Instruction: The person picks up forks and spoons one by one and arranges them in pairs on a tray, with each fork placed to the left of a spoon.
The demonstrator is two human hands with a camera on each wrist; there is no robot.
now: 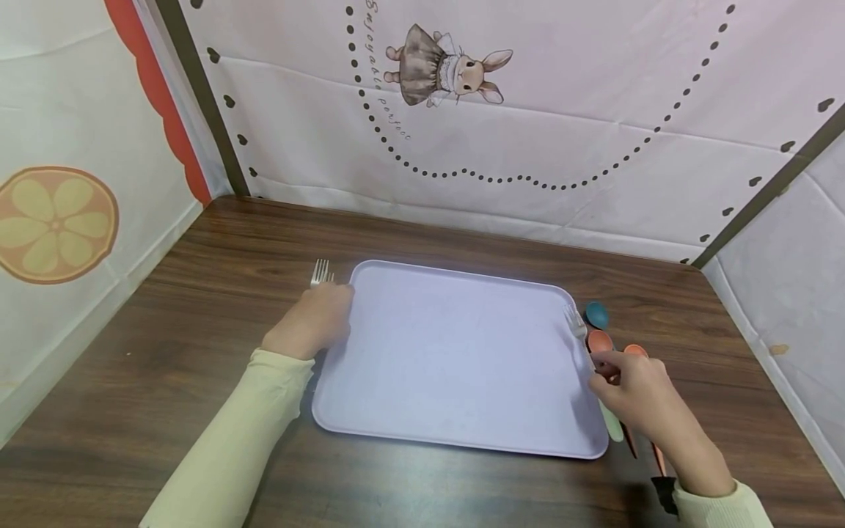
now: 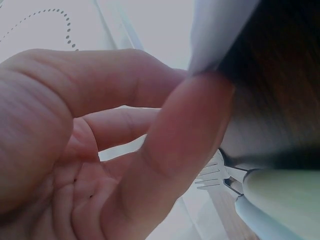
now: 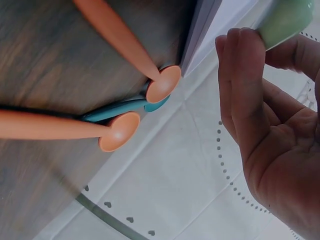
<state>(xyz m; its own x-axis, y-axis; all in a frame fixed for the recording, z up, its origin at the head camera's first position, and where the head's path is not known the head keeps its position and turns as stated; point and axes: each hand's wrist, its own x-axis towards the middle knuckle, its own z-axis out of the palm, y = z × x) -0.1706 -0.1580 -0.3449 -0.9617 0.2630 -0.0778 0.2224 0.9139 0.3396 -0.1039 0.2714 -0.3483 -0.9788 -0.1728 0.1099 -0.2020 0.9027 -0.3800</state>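
A lavender tray lies on the wooden table. At its left side is my left hand; in the left wrist view, thumb and forefinger pinch the tray's edge. Beyond that hand, fork tines show; two forks, one with a green handle and one with a pale blue handle, appear in the left wrist view. My right hand pinches a fork with a green handle. Its tines are over the tray's right edge.
Right of the tray lie a teal spoon and two orange spoons, partly under the right hand in the head view. A printed cloth hangs behind the table, with more cloth at both sides.
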